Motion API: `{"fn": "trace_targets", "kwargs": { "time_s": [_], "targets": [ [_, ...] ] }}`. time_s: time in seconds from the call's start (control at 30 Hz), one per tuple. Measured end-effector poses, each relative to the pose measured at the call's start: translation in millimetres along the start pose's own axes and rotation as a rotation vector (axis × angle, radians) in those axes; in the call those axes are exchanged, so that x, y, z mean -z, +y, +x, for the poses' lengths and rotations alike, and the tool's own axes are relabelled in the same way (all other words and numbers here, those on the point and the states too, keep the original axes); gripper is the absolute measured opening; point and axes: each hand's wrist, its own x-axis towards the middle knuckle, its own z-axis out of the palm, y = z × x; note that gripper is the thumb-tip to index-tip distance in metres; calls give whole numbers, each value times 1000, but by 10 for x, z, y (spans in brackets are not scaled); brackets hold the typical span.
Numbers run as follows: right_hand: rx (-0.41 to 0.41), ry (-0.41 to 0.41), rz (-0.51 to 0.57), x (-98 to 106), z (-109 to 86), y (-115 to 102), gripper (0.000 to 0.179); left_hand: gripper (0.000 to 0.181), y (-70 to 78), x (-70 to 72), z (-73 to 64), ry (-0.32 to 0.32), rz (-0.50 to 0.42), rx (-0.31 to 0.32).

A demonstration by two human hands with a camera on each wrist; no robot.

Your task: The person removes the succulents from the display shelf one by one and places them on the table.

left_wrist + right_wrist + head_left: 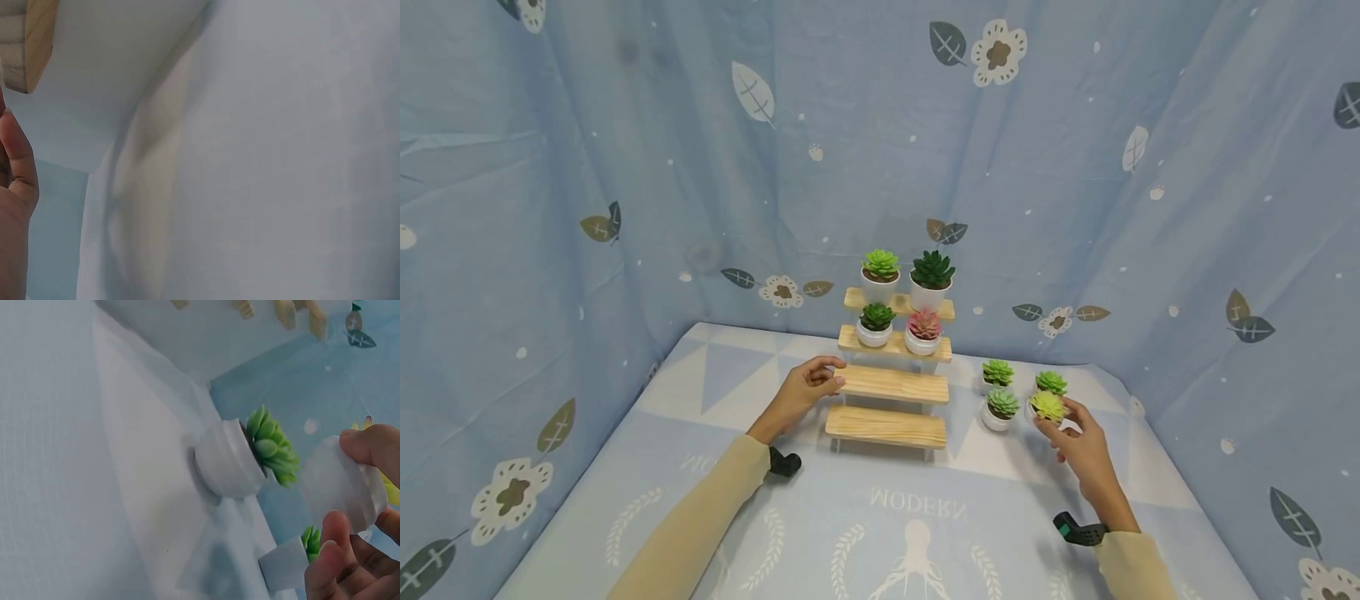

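Note:
My right hand (1084,446) pinches a white pot (340,481) holding a yellow-green artificial succulent (1048,405), thumb on one side and fingers on the other. In the right wrist view a green succulent in a white ribbed pot (228,459) stands close beside it. My left hand (801,393) is at the left end of a tiered wooden stand (891,384), its fingers loosely bent and fingertips right at the third shelf from the top. The left wrist view shows a wooden shelf end (39,47) just above the thumb (17,150).
Light green (880,265) and dark green (932,271) succulents stand on the top shelf. Below them are a dark green (877,317) and a pink one (924,325). Several potted succulents (997,373) stand right of the stand. Patterned curtains (865,167) surround the cloth-covered table (820,500).

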Motion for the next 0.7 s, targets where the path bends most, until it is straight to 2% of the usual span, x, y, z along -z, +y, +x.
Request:
{"fn": "trace_targets", "kwargs": {
  "time_s": [0.37,0.7],
  "targets": [
    [-72,26,24,64,127,208,91,38,-18,2,0,-2,-8,-4],
    [-129,46,-3,85,157,404,91,40,-10,4,-4,-7,4,-17]
  ]
}}
